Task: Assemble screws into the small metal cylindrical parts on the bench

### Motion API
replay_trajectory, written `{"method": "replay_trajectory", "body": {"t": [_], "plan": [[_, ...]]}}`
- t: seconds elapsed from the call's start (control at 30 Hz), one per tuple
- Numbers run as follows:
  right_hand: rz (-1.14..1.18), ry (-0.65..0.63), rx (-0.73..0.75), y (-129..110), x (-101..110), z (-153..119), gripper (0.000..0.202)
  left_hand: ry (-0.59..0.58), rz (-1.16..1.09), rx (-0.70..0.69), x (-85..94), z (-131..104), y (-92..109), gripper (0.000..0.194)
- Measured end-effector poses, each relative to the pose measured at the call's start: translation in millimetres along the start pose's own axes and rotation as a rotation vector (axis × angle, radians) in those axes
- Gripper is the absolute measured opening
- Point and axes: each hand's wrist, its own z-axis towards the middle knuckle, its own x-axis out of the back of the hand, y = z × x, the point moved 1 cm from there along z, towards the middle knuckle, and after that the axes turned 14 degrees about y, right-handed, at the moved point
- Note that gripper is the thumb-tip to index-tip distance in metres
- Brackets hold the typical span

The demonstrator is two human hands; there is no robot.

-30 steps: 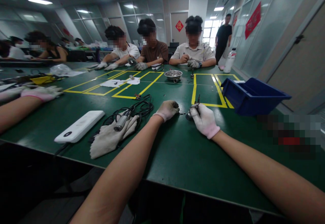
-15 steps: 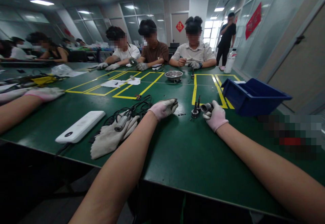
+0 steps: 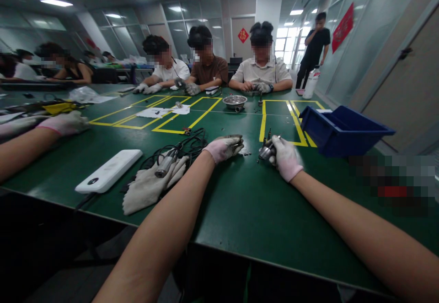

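Observation:
My left hand [image 3: 226, 148], in a white and pink glove with darkened fingertips, rests on its side on the green table [image 3: 226, 211]. Its fingers curl together, and what they hold, if anything, is hidden. Several tiny dark pieces [image 3: 247, 154] lie just past its fingertips. Opposite, my right hand [image 3: 287, 156], gloved alike, is closed round a short silver metal cylinder [image 3: 265, 152]. Behind that cylinder rises a dark metal part with upright shafts [image 3: 269, 134], mostly covered; whether the two touch I cannot tell.
A blue bin [image 3: 346, 133] stands at the right. To the left lie a white power bank [image 3: 109, 171], a loose glove [image 3: 144, 192] and a metal tool with black cables [image 3: 165, 165]. Farther back is a steel bowl [image 3: 235, 102]. A neighbour's gloved hand [image 3: 65, 123] reaches in at left.
My right hand has moved left with the metal cylinder, bringing it in front of the standing dark part. My left hand has shifted slightly right, towards the tiny pieces.

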Motion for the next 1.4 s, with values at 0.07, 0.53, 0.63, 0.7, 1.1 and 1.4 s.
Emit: {"method": "replay_trajectory", "body": {"t": [0.07,0.53,0.63,0.7,1.1,1.4], "plan": [[-0.137,-0.049,0.242,-2.6,-4.4,-12.3,0.033,-0.008,0.022,0.014,1.1,0.1,0.5,0.020],[-0.609,-0.380,0.792,-1.3,-11.6,-21.1,0.013,0.024,0.045,-0.040,2.1,3.3,0.4,0.017],[-0.563,-0.355,0.817,-1.7,-10.4,-22.6,0.014,0.019,0.039,-0.043,1.7,3.0,0.7,0.015],[-0.502,-0.306,0.843,-3.2,-8.6,-23.6,0.015,0.023,0.019,-0.047,2.1,3.6,0.8,0.015],[-0.528,-0.371,0.926,-1.1,-9.6,-24.6,0.019,0.051,-0.028,-0.077,5.2,19.0,-2.1,0.019],[-0.231,0.232,0.458,2.1,2.7,-2.2,0.027,-0.017,0.149,-0.110,2.1,2.8,0.4,0.015]]}}
